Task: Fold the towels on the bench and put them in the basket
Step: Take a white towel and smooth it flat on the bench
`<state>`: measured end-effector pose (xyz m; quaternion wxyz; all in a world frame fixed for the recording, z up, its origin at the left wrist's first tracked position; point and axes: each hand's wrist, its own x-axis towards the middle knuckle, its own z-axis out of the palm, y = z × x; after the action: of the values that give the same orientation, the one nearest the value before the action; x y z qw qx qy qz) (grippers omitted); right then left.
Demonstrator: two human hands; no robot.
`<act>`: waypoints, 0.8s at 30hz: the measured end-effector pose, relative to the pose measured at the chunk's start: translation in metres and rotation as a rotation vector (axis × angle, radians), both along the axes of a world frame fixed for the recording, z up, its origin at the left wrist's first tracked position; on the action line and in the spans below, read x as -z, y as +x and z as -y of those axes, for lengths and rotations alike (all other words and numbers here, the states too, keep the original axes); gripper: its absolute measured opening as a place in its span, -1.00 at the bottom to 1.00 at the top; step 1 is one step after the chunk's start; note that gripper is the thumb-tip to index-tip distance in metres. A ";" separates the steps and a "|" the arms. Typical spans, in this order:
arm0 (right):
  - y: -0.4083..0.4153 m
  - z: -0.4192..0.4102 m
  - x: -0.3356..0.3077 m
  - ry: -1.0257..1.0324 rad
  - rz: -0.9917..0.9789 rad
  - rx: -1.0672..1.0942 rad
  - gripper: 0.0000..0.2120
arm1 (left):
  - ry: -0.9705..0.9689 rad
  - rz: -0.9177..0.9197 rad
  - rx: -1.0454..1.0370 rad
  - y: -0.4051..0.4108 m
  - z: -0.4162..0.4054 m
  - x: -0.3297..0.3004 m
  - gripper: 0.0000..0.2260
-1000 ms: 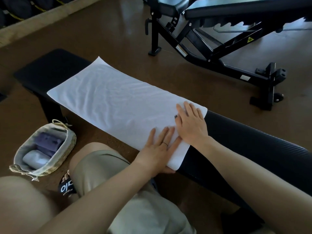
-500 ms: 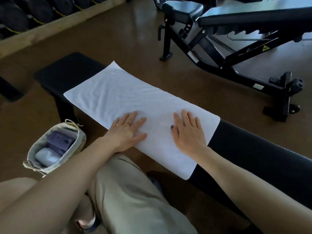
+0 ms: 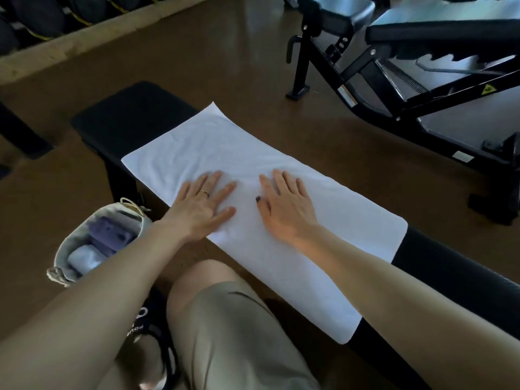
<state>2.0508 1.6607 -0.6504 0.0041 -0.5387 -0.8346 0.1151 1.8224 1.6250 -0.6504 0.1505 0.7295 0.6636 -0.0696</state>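
Left hand has slid farther from right hand; both sets of fingers lie straight, spread flat on the white towel covering the table.

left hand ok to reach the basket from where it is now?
Probably yes. The left hand lies flat on the white towel at the bench's near edge, holding nothing, and the basket sits on the floor just below and left of that forearm, its top open. Nothing stands between them.

A towel lies along the bench, both hands flat on it near the bench's front edge. A basket sits on the floor left of the bench, folded towels inside.
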 end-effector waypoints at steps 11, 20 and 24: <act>-0.045 -0.036 0.007 0.015 0.002 -0.005 -0.42 | 0.043 0.045 -0.142 -0.059 -0.038 0.010 -0.43; -0.078 -0.079 0.013 0.056 0.008 -0.043 -0.45 | 0.083 0.012 -0.308 -0.106 -0.051 0.013 -0.44; -0.104 -0.093 0.007 0.024 0.002 -0.124 -0.44 | 0.059 0.000 -0.359 -0.106 -0.057 0.011 -0.38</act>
<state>1.9473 1.7537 -0.6573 0.0026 -0.4860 -0.8677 0.1047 1.7159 1.6817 -0.6616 0.1390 0.6032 0.7851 -0.0222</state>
